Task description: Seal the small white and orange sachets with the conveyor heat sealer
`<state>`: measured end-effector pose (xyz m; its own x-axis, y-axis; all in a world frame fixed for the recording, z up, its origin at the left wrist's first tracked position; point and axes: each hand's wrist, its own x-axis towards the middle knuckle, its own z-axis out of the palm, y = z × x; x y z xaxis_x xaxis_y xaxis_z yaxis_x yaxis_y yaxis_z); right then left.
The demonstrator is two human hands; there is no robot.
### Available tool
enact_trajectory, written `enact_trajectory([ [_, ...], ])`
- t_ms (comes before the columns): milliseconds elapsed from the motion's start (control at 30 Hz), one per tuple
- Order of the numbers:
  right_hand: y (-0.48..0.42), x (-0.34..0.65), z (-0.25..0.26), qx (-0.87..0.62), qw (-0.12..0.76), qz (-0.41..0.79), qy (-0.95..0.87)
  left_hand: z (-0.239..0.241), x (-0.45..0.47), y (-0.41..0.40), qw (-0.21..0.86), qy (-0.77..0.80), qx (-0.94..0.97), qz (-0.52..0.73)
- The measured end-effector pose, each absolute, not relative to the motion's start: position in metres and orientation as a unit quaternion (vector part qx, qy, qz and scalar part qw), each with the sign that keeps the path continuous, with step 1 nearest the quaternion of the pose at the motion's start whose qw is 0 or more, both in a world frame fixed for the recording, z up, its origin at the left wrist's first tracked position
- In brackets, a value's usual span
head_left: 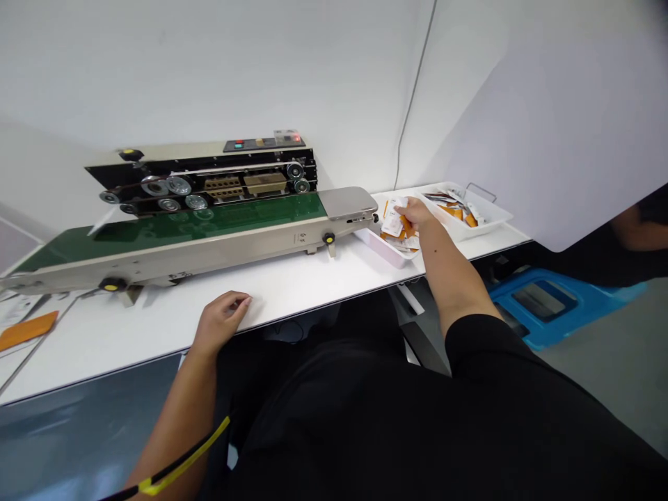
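Note:
My right hand pinches a white sachet with printing on it, over a white tray at the right end of the sealing machine. Orange and white sachets lie in that tray under the hand. At the table's front edge rests my left hand, its fingers loosely curled in, with nothing visible in it. Behind it stands the band sealer, a long machine with a green belt and exposed rollers. A pale sachet stands tilted on the belt's left part.
A second white tray with a wire handle holds more sachets, farther right. An orange packet lies at the table's left end. A blue plastic stool is on the floor at right, near another person's arm. A cable runs down the wall.

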<state>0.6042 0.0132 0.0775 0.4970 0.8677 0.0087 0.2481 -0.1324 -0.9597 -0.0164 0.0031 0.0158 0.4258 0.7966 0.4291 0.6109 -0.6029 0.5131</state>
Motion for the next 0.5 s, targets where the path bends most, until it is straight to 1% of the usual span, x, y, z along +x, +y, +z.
enact_trajectory([
  [167,0.025,0.612,0.085,-0.713,0.565,0.153,-0.386,0.015,-0.017,0.002,0.142,0.420,0.836,0.324],
  [300,0.032,0.611,0.118,-0.683,0.595,0.029,-0.423,0.014,-0.018,0.002,0.141,0.415,0.840,0.318],
  [367,0.025,0.587,0.138,-0.670,0.586,0.005,-0.455,0.014,-0.017,0.002,0.143,0.418,0.839,0.317],
  [433,0.009,0.541,0.149,-0.647,0.576,0.013,-0.499,0.014,-0.017,0.002,0.144,0.425,0.835,0.318],
  [500,-0.015,0.475,0.147,-0.587,0.604,0.002,-0.539,0.014,-0.016,0.002,0.144,0.432,0.831,0.321],
])
